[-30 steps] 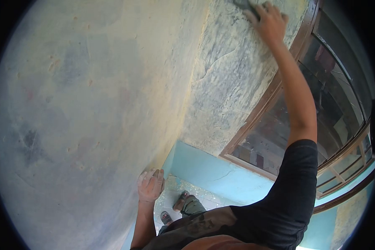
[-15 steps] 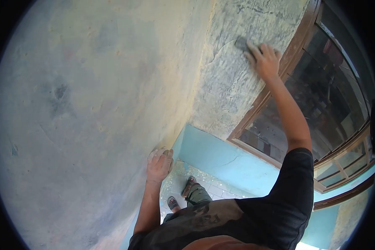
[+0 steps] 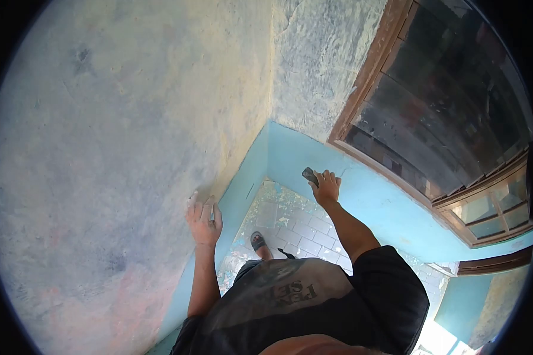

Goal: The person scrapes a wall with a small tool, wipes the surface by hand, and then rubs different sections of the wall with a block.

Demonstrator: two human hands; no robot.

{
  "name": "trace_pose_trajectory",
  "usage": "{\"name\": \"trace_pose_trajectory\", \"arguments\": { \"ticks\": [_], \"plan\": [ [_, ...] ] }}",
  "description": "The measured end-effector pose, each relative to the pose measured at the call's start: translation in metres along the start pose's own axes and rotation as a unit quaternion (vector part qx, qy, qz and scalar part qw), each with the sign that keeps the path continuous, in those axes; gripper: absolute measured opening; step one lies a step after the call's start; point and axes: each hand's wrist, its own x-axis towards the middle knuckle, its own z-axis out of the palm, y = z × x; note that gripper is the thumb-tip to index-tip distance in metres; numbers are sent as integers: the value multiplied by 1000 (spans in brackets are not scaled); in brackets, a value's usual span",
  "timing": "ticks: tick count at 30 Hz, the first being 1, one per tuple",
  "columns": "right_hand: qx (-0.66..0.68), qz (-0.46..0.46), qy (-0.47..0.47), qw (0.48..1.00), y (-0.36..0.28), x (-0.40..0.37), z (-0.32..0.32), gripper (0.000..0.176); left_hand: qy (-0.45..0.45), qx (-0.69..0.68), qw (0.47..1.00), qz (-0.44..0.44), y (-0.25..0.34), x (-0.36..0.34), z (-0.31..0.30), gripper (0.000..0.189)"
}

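Beside the pale-blue painted lower wall (image 3: 361,171), a small dark oblong block (image 3: 308,175) sits in the right hand (image 3: 327,189), fingers clenched on its near end. Its long axis slants far left to near right, the free end jutting past them. Well to the left, the dusty left hand (image 3: 203,223) spreads its fingers, seemingly against the mottled grey-and-cream plaster wall (image 3: 118,148).

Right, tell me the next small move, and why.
Probably raise the right hand, with its dark block, to the grey plaster: the hand is down by the smooth blue band, while the plaster above looks rough and patchy.
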Motion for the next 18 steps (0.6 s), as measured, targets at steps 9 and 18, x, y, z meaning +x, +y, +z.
{"name": "trace_pose_trajectory", "arguments": {
  "ticks": [9, 18],
  "plan": [
    [36, 746, -263, 611, 80, -485, -41, 53, 125, 196, 971, -57, 16, -59, -122, 35],
    [74, 766, -212, 603, 96, -598, -67, 51, 337, 310, 888, 39, 1, 67, -268, 55]
  ]
}}
